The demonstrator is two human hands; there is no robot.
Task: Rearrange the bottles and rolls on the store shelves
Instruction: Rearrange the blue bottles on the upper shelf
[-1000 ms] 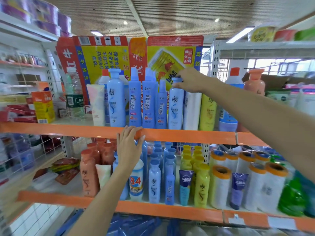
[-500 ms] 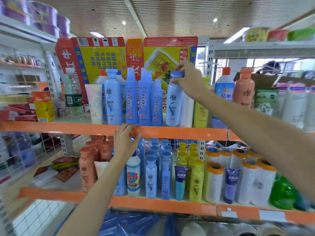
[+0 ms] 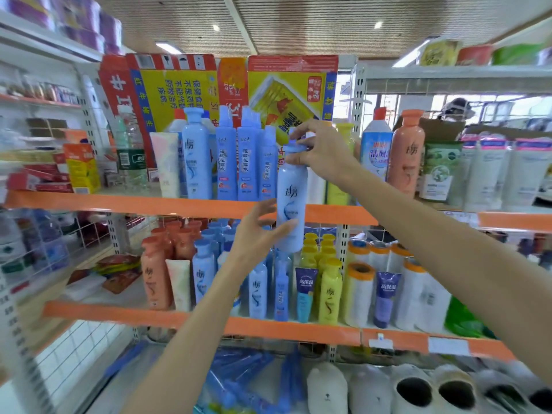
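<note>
A light blue bottle hangs in the air in front of the orange edge of the upper shelf. My right hand grips it by its cap. My left hand is spread open beside the bottle's lower part, thumb and fingers close to it or touching it. More blue bottles stand in a row on the upper shelf. The lower shelf holds orange, blue and yellow bottles and white rolls with orange tops.
A tall orange bottle and white tubes stand right of the gap on the upper shelf. A red and yellow carton rises behind the blue row. Slippers and blue packs lie on the bottom level. Wire racks stand to the left.
My right hand has lifted the light blue bottle off the upper shelf and brought it forward and down. My left hand left the shelf edge and rose to the bottle's lower part.
</note>
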